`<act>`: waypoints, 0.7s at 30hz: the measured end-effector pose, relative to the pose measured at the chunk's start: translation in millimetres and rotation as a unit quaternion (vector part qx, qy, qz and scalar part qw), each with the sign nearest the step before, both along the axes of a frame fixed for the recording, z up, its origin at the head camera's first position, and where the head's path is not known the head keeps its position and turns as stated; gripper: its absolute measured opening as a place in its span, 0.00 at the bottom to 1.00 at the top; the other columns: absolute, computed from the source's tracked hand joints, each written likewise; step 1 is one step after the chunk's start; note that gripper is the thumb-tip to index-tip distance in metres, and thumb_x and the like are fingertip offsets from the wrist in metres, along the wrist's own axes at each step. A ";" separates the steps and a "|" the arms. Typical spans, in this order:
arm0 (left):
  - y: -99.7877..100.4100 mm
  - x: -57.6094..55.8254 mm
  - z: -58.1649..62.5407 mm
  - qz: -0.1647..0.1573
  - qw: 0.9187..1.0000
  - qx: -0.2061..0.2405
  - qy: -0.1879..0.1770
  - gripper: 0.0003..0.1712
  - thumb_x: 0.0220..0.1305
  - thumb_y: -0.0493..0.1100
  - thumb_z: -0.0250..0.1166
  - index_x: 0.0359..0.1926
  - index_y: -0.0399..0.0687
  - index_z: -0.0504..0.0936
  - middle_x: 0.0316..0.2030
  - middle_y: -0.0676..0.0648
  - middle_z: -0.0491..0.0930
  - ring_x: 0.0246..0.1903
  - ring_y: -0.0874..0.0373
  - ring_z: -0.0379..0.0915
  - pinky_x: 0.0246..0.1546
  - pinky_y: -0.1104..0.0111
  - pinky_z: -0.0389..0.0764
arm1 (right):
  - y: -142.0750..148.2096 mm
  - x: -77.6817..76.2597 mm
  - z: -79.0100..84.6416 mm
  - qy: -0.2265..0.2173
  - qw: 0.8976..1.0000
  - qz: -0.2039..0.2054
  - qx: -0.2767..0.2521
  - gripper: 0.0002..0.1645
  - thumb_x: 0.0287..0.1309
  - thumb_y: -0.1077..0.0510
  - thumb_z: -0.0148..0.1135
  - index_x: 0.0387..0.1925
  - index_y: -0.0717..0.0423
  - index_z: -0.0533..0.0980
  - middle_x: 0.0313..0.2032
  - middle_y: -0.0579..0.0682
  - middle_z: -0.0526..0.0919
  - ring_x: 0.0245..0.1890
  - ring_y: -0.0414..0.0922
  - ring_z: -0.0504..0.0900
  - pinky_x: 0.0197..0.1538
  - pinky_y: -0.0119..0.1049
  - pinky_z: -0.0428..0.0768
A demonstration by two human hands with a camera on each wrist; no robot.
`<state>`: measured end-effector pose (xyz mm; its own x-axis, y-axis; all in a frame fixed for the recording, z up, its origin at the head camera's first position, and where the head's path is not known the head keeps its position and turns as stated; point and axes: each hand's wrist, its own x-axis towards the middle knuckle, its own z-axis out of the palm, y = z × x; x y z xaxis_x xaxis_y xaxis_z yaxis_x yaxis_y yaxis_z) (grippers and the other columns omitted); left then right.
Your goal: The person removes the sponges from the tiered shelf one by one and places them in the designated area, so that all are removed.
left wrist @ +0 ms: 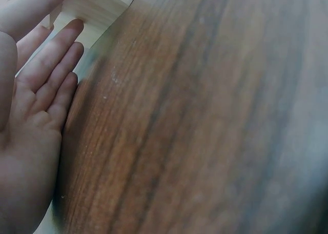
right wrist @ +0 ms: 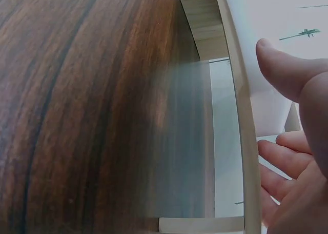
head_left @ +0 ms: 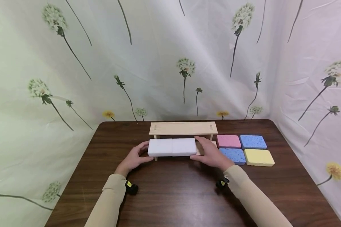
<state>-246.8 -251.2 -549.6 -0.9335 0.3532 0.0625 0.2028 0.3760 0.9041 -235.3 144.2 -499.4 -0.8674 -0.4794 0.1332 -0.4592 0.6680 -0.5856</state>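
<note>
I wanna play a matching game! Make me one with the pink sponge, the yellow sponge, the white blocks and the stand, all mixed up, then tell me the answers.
Things:
1. pink sponge
2. white blocks
3. stand
4. yellow sponge

Clues:
A. made of pale wood
B. on the right in the front row of sponges
C. on the left in the back row of sponges
D. between the left hand and the right hand

Answers: 1-C, 2-D, 3-A, 4-B
</note>
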 end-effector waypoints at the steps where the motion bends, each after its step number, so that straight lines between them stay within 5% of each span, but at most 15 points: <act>1: -0.1 0.4 0.2 0.000 1.000 -0.001 0.000 0.46 0.61 0.42 0.80 0.76 0.43 0.68 0.66 0.39 0.79 0.68 0.41 0.71 0.70 0.43 0.67 | -0.7 0.0 0.1 0.000 1.000 -0.001 0.002 0.57 0.61 0.42 0.77 0.79 0.64 0.59 0.74 0.64 0.68 0.73 0.61 0.69 0.72 0.60 0.69; 21: 1.2 3.8 -0.3 0.002 1.000 0.005 0.008 0.45 0.62 0.40 0.79 0.76 0.42 0.68 0.65 0.39 0.80 0.69 0.40 0.70 0.70 0.42 0.65 | -5.9 0.3 -2.6 0.018 1.000 -0.017 0.000 0.52 0.63 0.42 0.76 0.78 0.60 0.63 0.72 0.61 0.72 0.72 0.59 0.72 0.71 0.59 0.71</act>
